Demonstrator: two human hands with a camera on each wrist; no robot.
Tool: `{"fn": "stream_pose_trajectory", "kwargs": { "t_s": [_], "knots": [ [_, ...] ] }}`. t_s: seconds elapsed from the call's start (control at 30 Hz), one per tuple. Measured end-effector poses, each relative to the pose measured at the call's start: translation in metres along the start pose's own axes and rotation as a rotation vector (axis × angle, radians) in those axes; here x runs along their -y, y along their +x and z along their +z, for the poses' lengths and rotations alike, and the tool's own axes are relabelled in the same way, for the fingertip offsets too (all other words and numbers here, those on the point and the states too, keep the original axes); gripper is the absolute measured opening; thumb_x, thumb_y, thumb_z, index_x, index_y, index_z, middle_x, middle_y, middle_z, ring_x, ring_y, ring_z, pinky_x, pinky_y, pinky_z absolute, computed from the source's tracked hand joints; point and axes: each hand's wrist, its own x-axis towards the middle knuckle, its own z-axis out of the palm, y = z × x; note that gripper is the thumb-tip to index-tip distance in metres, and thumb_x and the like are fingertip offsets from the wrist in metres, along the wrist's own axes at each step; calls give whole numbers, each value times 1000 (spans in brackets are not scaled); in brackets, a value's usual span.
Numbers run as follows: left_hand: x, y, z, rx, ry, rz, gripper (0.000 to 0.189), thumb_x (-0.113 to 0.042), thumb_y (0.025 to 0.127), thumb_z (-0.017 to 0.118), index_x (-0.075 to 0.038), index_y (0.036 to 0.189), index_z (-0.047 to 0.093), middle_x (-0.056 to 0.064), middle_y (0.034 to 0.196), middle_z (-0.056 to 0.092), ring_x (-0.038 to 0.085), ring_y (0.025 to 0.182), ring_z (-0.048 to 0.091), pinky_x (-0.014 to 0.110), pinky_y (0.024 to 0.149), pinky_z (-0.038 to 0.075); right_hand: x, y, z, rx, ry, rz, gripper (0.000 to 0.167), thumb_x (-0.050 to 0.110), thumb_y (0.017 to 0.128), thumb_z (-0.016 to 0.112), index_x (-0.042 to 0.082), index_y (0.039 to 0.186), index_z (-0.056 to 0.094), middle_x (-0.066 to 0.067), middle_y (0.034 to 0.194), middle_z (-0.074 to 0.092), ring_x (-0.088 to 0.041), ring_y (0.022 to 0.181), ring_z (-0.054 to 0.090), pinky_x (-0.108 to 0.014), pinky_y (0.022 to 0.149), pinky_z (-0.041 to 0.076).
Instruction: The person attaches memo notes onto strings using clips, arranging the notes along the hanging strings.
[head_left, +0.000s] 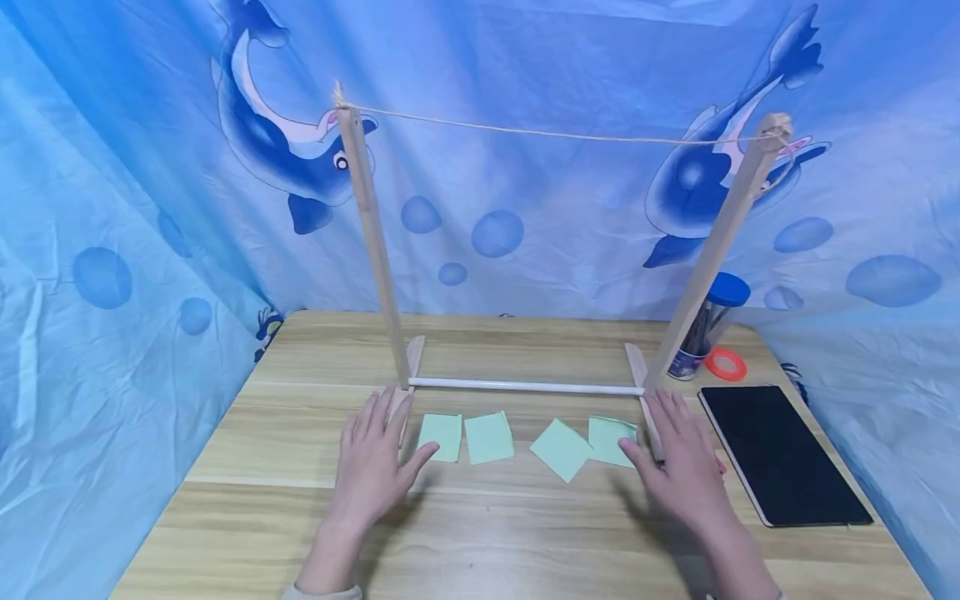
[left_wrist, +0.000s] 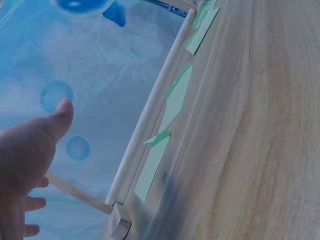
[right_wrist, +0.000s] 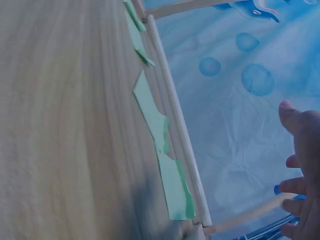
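Note:
Both hands hover with spread fingers at the two feet of a wooden frame. My left hand (head_left: 372, 471) is beside the left post (head_left: 375, 242), its thumb near a pale green paper note (head_left: 440, 437). At the right post (head_left: 716, 250) is my right hand (head_left: 686, 471), its thumb over the edge of another green note (head_left: 606, 433). Two more notes, one straight (head_left: 489, 438) and one turned cornerwise (head_left: 558, 450), lie between them. Neither hand holds anything. A white rod (head_left: 525, 386) joins the posts low down, and a string (head_left: 525, 131) spans their tops.
On the right of the wooden table (head_left: 480, 533) lie a black tablet-like slab (head_left: 783, 454) and an orange-red ring (head_left: 741, 368). A container of dark sticks with a blue top (head_left: 727, 290) stands behind the right post. Blue dolphin-printed sheeting (head_left: 525, 67) surrounds the table.

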Motion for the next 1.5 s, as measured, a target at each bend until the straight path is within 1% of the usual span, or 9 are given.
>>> {"fn": "stream_pose_trajectory", "kwargs": {
  "t_s": [0.17,0.3,0.4,0.57,0.8,1.0,1.23,1.43,1.5],
  "knots": [
    [4,4,6,-21,-126,-14,71,-50,92,71,-8,146,51,18,152,46,42,138,41,64,110,31,-8,2,-5,-108,87,-11,63,23,88,78,3,143,54,-21,138,59,-44,128,52,-60,99,42],
    [9,4,13,-6,-158,-20,68,-45,92,73,-3,143,54,21,146,51,43,134,46,65,110,32,-16,2,-6,-139,106,18,59,18,88,79,0,139,57,-22,131,64,-44,122,57,-40,102,44],
    [13,2,18,8,-164,-25,67,-43,91,74,-1,140,56,23,145,52,43,134,46,65,110,32,-22,0,-5,-144,99,25,55,17,87,79,-1,136,60,-21,127,66,-42,116,61,-33,94,50],
    [17,0,25,9,-177,-6,64,-39,90,77,-1,137,58,23,143,53,44,133,47,65,109,33,-31,-3,-3,-130,108,28,51,16,87,79,-2,131,62,-22,124,67,-40,108,65,-56,69,59],
    [16,3,30,2,-184,15,58,-34,90,78,-1,135,61,22,141,55,42,132,48,65,108,35,-43,-8,-5,-90,122,86,51,18,89,80,-3,131,62,-22,127,65,-39,114,62,-27,77,59],
    [16,2,36,14,-180,46,56,-32,90,78,0,133,62,21,139,57,41,132,49,64,106,38,-53,-13,-3,-64,90,120,49,19,90,78,-4,130,62,-23,125,66,-41,108,66,-45,79,55],
    [16,4,42,32,-207,58,54,-28,90,79,1,132,62,22,139,56,39,132,50,58,111,38,-64,-19,-2,-82,10,137,46,22,90,79,-1,127,65,-20,117,69,-34,96,68,-36,82,53],
    [16,9,47,67,-223,45,54,-27,92,76,3,135,60,24,142,53,41,135,47,56,114,35,-71,-24,-3,-26,6,167,48,25,92,77,-4,128,63,-26,117,67,-43,105,63,-64,87,50],
    [17,11,49,75,-226,50,55,-26,93,76,3,136,59,25,143,52,41,135,46,55,114,36,-73,-25,-3,8,-2,179,49,27,93,76,-4,128,62,-27,119,66,-45,108,62,-66,88,49]
  ]
}}
